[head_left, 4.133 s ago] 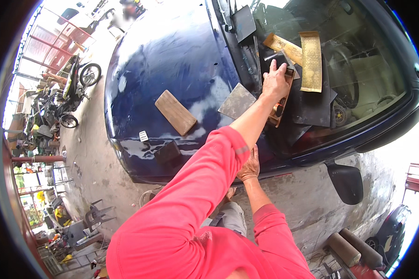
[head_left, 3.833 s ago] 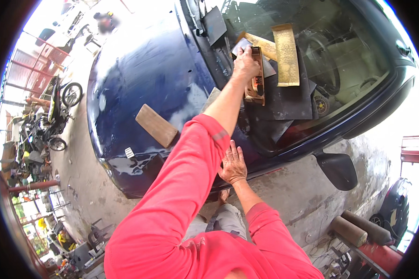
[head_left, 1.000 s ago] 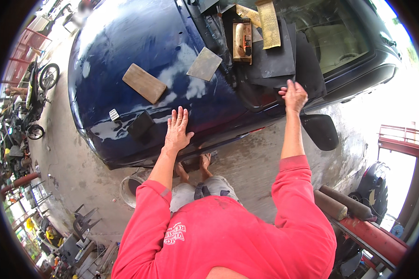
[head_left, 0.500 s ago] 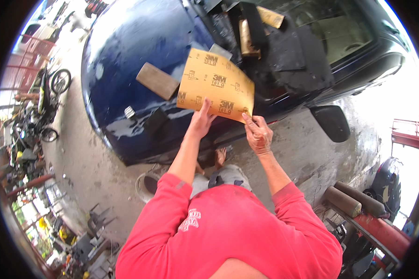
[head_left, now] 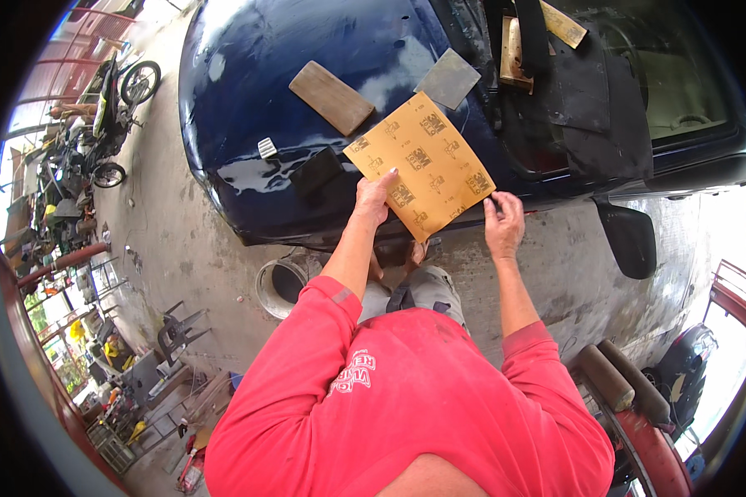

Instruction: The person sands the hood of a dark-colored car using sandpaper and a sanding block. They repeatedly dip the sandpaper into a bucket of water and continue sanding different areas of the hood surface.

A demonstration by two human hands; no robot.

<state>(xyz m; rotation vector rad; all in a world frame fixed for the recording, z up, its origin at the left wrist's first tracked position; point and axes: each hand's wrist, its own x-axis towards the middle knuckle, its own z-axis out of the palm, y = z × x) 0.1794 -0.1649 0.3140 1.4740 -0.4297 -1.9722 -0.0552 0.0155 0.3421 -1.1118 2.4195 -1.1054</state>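
A tan sheet of sandpaper (head_left: pixel 423 161) with printed backing is held flat in front of me over the dark blue car hood (head_left: pixel 249 74). My left hand (head_left: pixel 375 197) grips its near left edge with the thumb on top. My right hand (head_left: pixel 502 224) pinches its near right corner. On the hood lie a wooden sanding block (head_left: pixel 330 97), a grey square of sandpaper (head_left: pixel 447 78) and a black sanding block (head_left: pixel 316 170).
Wooden blocks (head_left: pixel 514 50) rest by the windscreen on black cloth. A side mirror (head_left: pixel 628 238) sticks out at the right. A round bucket (head_left: pixel 282 286) stands on the concrete floor near my legs. Motorcycles (head_left: pixel 108 108) are parked at the far left.
My hands left the hood and car edge and took up the tan sandpaper sheet. Since half a second ago the sheet has turned and moved slightly right.
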